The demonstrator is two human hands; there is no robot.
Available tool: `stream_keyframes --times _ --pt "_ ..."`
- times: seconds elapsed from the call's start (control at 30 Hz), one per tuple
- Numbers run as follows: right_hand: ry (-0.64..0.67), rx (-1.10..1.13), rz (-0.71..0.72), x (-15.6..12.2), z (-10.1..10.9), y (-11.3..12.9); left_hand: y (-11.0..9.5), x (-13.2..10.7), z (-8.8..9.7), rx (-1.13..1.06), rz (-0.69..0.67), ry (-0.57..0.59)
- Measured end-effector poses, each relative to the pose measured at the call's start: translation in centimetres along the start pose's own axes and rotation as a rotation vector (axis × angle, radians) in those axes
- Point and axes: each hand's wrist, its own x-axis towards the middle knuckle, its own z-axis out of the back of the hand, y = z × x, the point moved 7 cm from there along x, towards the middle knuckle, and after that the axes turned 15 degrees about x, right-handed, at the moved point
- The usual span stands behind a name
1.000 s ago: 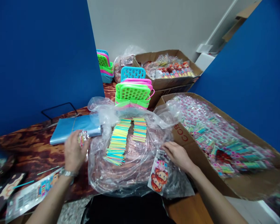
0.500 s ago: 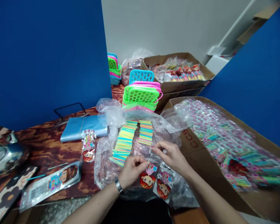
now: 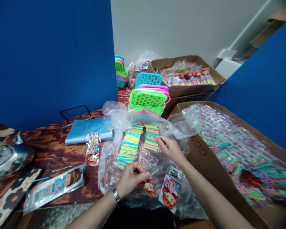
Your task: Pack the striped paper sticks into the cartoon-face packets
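My left hand (image 3: 132, 178) is closed in a pinch on a clear plastic packet (image 3: 149, 188) printed with a red-haired cartoon face. My right hand (image 3: 170, 149) has its fingertips together at the right edge of a small pile of thin coloured sticks (image 3: 151, 137); whether a stick is between them I cannot make out. Left of it lies a larger pile of yellow, blue and green sticks (image 3: 128, 146). Both piles rest on a crumpled clear plastic bag (image 3: 107, 168). A second printed packet (image 3: 169, 190) lies on the plastic below my right wrist.
To the right stands a cardboard box (image 3: 202, 159) full of filled packets; another box (image 3: 193, 90) is behind. Stacked plastic baskets (image 3: 147, 98) stand beyond the sticks. Leftward are a blue plastic stack (image 3: 82, 130), a filled packet (image 3: 92, 149), a long printed bag (image 3: 57, 187) and a metal kettle (image 3: 8, 159).
My right hand has moved up from near the packet to the edge of the smaller stick pile. My left hand has shifted slightly down with its packet. The view has shifted slightly.
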Motion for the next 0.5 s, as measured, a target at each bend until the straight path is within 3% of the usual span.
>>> stream_keyframes --times 0.07,0.27,0.5 --pt "0.011 -0.209 -0.018 1.7 -1.1 -1.5 0.5 -0.4 0.0 -0.012 0.022 -0.005" --pt "0.111 -0.403 -0.004 4.3 -4.6 -2.9 1.1 -1.0 0.4 -0.023 0.037 -0.021" --pt "0.189 -0.484 0.014 4.4 -5.2 -2.9 1.2 -0.8 0.4 -0.026 0.042 -0.015"
